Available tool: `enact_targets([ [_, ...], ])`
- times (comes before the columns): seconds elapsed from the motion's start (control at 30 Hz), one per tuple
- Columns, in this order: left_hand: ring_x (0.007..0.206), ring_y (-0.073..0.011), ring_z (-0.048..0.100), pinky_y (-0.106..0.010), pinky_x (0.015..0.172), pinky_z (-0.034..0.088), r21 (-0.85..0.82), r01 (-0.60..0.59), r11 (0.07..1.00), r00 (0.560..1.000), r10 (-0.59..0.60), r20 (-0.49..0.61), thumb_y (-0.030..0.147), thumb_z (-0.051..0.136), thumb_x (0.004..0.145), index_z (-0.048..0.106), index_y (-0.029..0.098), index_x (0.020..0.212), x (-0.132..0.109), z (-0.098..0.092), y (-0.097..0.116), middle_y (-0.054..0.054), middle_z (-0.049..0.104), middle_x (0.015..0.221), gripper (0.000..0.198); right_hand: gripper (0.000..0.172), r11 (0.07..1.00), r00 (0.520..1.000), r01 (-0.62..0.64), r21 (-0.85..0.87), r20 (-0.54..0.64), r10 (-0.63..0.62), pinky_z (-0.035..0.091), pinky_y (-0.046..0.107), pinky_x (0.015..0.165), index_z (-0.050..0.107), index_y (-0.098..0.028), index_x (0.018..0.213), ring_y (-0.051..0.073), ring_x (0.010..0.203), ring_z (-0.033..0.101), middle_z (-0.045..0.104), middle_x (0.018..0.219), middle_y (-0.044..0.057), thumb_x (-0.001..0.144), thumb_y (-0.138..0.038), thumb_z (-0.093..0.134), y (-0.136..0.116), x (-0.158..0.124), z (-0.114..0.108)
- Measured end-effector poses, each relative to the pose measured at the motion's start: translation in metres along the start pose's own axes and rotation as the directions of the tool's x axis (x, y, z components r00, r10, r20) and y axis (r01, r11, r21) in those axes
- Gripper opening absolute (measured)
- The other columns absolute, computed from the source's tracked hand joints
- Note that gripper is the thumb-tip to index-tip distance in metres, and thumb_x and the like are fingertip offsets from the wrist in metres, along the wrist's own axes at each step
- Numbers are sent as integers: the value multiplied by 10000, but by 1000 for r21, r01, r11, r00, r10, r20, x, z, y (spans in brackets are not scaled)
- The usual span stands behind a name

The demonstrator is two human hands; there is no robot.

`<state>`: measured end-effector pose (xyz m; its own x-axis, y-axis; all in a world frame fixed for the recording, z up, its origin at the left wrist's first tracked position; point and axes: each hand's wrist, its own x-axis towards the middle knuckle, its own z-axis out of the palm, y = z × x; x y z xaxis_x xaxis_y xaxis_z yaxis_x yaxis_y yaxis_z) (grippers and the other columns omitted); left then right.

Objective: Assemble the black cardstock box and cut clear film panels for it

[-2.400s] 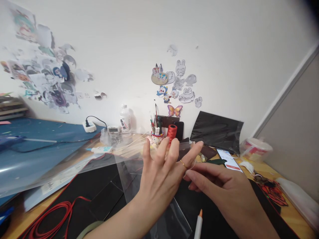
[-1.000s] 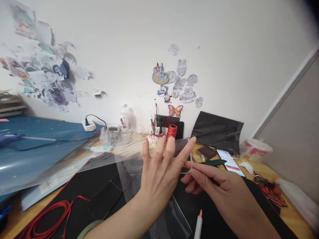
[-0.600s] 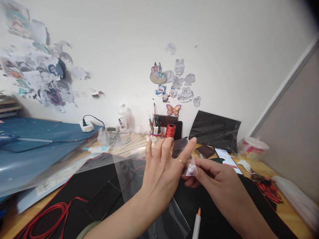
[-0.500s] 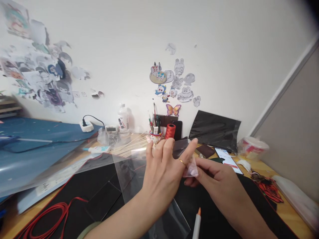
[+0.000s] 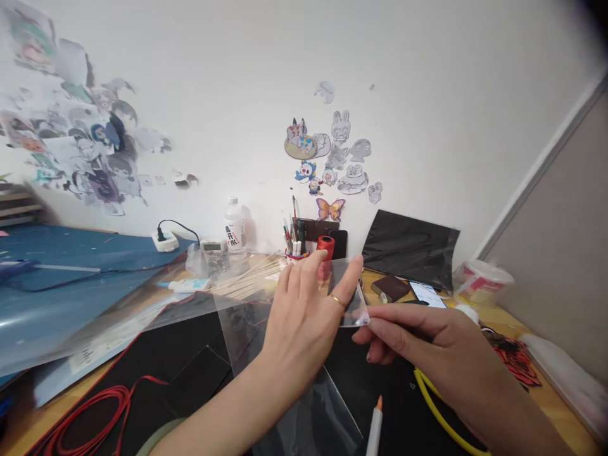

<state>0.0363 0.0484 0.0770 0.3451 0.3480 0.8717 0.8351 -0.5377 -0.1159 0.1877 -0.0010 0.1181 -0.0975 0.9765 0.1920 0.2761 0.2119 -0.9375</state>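
Note:
A small clear plastic sheet [image 5: 355, 305] is held up above the black mat between my two hands. My left hand [image 5: 301, 310], with a ring on one finger, lies along its left side, a finger stretched along the upper part; the grip behind the sheet is partly hidden. At the sheet's lower right corner, my right hand [image 5: 418, 332] pinches the plastic between thumb and forefinger, the other fingers curled below. Under my left forearm lies a larger clear plastic sheet [image 5: 327, 411]. An orange-tipped marker [image 5: 375, 427] lies close by.
On the black mat [image 5: 156, 354] are a red cord coil [image 5: 102, 405] and a yellow loop [image 5: 441, 411]. Behind stand a bottle [image 5: 234, 228], a pen cup [image 5: 295, 255] and a red thread spool [image 5: 325, 247]. A phone [image 5: 426, 294] and a lidded tub [image 5: 484, 282] are at the right.
The plastic at the right fingers, bunched and pinkish before, now looks flatter and clearer. My right hand has shifted right, my left slightly left. A yellow loop now shows under the right wrist.

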Motion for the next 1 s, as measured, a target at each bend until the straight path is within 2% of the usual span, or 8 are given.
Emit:
enact_targets([
  [0.17, 1059, -260, 465, -423, 800, 464, -71, -14, 997, 998, 18, 56, 149, 364, 881, 266, 301, 1349, -1, -1, 2, -145, 347, 1223, 502, 92, 1000, 1000, 19, 7, -4, -19, 517, 115, 486, 724, -221, 732, 82, 512, 636, 704, 612, -7, 730, -231, 632, -1, -2, 0],
  [0.37, 1016, -240, 498, -416, 761, 491, -100, -25, 995, 999, 29, 38, 166, 381, 884, 232, 356, 1343, -3, -2, 6, -141, 312, 1240, 519, 109, 994, 998, 37, -100, -53, -42, 546, 156, 522, 727, -236, 776, 117, 548, 662, 719, 648, -2, 705, -257, 647, -3, -5, 0],
  [0.47, 957, -222, 528, -394, 709, 512, -92, -12, 996, 998, 18, 56, 189, 389, 886, 163, 386, 1357, -4, -5, 9, -148, 290, 1254, 557, 125, 987, 994, 62, -146, -83, -75, 544, 162, 520, 730, -253, 790, 119, 540, 661, 716, 630, -9, 708, -271, 638, -3, -6, 2],
  [0.53, 985, -232, 523, -391, 709, 518, -104, -6, 995, 998, 13, 64, 195, 396, 884, 115, 404, 1364, -4, -5, 10, -143, 284, 1266, 594, 119, 988, 992, 63, -138, -99, -77, 545, 168, 513, 733, -257, 776, 122, 531, 658, 713, 618, -14, 699, -271, 644, -3, -7, 3],
  [0.7, 1010, -226, 532, -376, 733, 514, -284, 6, 959, 982, 47, 180, 197, 368, 888, 77, 428, 1366, -6, -3, 9, -123, 284, 1293, 605, 79, 994, 988, 9, -111, -153, -26, 549, 183, 508, 735, -259, 705, 132, 526, 651, 694, 575, -23, 663, -289, 676, -5, -7, 4],
  [0.87, 1003, -181, 538, -304, 741, 504, -480, 7, 877, 972, 106, 209, 122, 387, 840, 134, 375, 1370, -6, 2, 8, -92, 337, 1285, 640, 80, 997, 987, -23, -74, -159, 11, 545, 180, 506, 729, -242, 669, 124, 505, 636, 663, 513, -23, 666, -303, 678, -6, -7, 7],
  [1.0, 925, -148, 555, -279, 703, 513, -541, 51, 840, 963, 101, 249, 139, 395, 830, 118, 350, 1373, -5, 3, 10, -97, 361, 1264, 645, 85, 999, 983, -37, -27, -180, 32, 536, 180, 491, 733, -231, 705, 119, 493, 626, 667, 530, -14, 662, -283, 682, -7, -9, 11],
])
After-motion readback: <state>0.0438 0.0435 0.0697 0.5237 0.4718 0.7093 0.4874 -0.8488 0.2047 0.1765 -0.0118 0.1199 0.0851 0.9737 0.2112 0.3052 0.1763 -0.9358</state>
